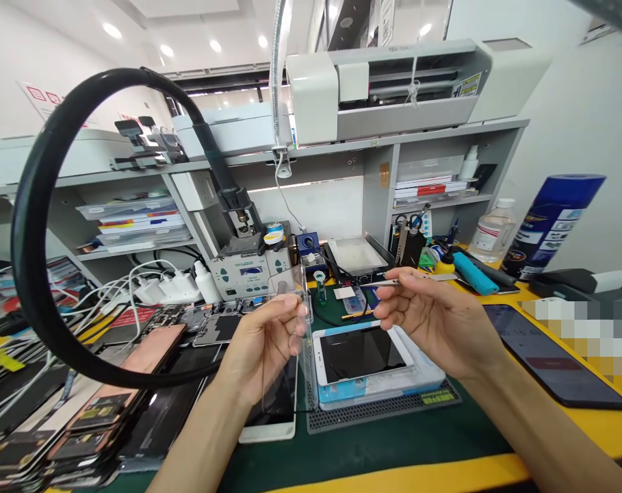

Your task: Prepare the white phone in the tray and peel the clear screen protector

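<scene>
Between the thumb and fingers of my left hand (269, 339) is a clear phone case (309, 373), held upright by its edge; its see-through panel is hard to make out. My right hand (434, 322) pinches a slim metal tool (444, 277), thin at its left tip and flat at the other end. Below and between both hands, a white phone (362, 352) with a dark screen lies on a white and blue box (428, 376). Another white-framed phone (269, 430) lies under my left hand, partly hidden by it.
A black flexible hose (28, 226) loops on the left, near my left forearm. Stacked phone parts (100, 418) fill the left side. Behind stand a soldering station (243, 277) and a heating plate (356, 253). On the right are a large phone (551, 356) and a blue spray can (551, 226).
</scene>
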Tool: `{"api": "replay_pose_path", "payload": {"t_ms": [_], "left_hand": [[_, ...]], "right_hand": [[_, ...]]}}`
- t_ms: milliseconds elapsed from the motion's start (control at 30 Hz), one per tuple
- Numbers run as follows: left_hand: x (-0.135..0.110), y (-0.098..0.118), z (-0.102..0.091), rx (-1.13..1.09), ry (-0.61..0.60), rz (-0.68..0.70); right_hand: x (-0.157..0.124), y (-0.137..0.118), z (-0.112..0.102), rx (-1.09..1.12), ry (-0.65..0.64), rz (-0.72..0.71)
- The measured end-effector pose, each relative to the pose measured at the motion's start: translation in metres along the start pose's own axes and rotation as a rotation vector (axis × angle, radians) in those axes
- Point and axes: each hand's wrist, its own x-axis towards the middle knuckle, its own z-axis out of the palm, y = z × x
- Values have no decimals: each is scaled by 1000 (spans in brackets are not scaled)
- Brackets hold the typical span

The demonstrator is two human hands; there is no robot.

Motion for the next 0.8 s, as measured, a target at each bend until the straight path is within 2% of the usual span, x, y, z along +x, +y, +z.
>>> {"api": "replay_pose_path", "payload": {"t_ms": [267, 500, 667, 800], "left_hand": [[-1, -5, 4, -18, -28, -5], [-7, -8, 6, -23, -82, -34], [-10, -9, 10, 14, -112, 0], [-12, -11, 15, 67, -74, 84]], "right_hand": [[-3, 5, -1, -33, -76, -23], [-8, 13, 6, -31, -143, 35], [-11, 15, 11, -13, -170, 80], [-12, 16, 12, -8, -181, 98]]}}
